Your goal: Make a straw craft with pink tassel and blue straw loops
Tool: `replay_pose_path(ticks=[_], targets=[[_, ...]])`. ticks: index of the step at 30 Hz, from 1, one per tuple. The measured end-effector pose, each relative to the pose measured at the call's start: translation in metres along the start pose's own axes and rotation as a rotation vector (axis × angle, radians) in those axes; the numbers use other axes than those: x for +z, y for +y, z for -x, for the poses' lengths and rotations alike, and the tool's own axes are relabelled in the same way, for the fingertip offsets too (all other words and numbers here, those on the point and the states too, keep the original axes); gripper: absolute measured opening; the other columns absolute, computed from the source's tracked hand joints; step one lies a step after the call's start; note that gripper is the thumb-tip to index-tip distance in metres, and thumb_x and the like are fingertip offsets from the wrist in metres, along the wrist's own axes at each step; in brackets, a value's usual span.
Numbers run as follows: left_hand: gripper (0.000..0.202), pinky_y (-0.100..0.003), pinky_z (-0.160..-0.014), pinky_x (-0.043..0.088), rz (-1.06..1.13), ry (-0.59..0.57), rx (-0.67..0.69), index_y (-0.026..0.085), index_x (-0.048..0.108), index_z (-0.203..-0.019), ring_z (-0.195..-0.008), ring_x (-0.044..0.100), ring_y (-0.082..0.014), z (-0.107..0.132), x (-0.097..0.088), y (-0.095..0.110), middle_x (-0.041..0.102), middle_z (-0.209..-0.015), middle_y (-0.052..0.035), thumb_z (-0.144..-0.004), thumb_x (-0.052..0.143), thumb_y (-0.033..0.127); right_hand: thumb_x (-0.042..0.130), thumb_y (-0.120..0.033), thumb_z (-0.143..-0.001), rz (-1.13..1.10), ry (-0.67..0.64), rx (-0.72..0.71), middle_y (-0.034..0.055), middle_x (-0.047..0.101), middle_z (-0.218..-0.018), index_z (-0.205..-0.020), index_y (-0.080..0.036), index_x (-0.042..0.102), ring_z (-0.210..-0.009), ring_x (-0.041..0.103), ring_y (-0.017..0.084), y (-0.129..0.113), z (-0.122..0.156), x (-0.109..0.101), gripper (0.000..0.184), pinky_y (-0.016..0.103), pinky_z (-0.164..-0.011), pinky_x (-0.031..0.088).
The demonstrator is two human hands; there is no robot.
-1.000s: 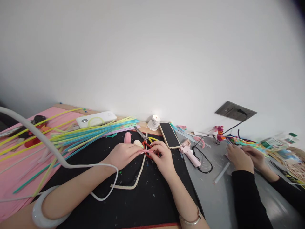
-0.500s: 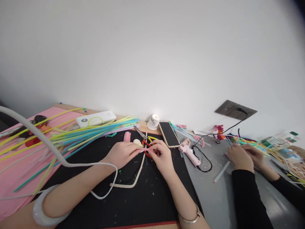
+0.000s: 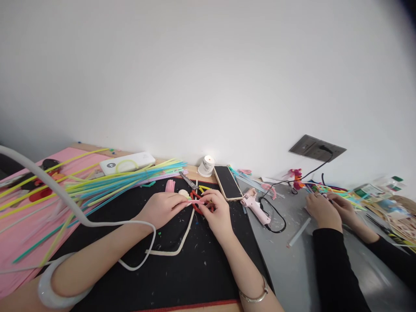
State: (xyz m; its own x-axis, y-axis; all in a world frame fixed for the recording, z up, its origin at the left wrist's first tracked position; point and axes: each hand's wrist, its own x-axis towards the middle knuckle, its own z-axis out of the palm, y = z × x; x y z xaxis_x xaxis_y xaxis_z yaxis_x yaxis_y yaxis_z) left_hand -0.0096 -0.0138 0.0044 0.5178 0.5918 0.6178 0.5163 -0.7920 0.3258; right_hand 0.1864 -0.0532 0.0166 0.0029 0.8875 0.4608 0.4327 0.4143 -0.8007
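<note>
The left hand [image 3: 164, 209] is closed to a fingertip pinch on one end of a short pink strip [image 3: 195, 202]; the right hand [image 3: 216, 214] has its thumb and forefinger drawn together at the other end, its remaining fingers curled. The strip spans the gap between the two hands, above the mat [image 3: 182, 281]. With so little of it exposed, it could slip from either pinch if one hand pulls harder, or kink if they push together. Just beyond the fingertips lies a metal-tipped tool [image 3: 190, 182], partly hidden by the right hand; lowering the strip there could catch it on the tool. A white cable [image 3: 143, 223] crosses the left forearm and could snag if that hand draws back. Right of the right hand, the glue gun [image 3: 256, 207] could be knocked by a wide swing.
</note>
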Motion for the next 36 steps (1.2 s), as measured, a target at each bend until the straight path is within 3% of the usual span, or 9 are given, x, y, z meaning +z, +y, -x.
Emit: replay_pose_path(ticks=[20, 36], targets=[[0.025, -0.020, -0.062, 0.045, 0.020, -0.034, -0.039, 0.020, 0.070, -0.083, -0.064, 0.065, -0.0109, 0.0012, -0.0002, -0.0002, 0.073, -0.074, 0.0013, -0.094, 0.050, 0.029, 0.066, -0.015, -0.073, -0.052, -0.027, 0.073, 0.0070, 0.060, -0.100, -0.074, -0.020, 0.068, -0.079, 0.062, 0.016, 0.0007, -0.0004, -0.0029, 0.005, 0.024, -0.056, 0.051], [0.030, -0.020, -0.058, 0.044, 0.010, -0.017, -0.033, 0.019, 0.069, -0.078, -0.059, 0.063, -0.0104, 0.0000, -0.0004, 0.0020, 0.071, -0.069, 0.0006, -0.095, 0.048, 0.034, 0.065, -0.016, -0.075, -0.021, -0.026, 0.077, 0.0073, 0.061, -0.097, -0.072, -0.020, 0.066, -0.081, 0.063, 0.018, 0.0001, -0.0008, -0.0034, 0.006, 0.025, -0.055, 0.050]])
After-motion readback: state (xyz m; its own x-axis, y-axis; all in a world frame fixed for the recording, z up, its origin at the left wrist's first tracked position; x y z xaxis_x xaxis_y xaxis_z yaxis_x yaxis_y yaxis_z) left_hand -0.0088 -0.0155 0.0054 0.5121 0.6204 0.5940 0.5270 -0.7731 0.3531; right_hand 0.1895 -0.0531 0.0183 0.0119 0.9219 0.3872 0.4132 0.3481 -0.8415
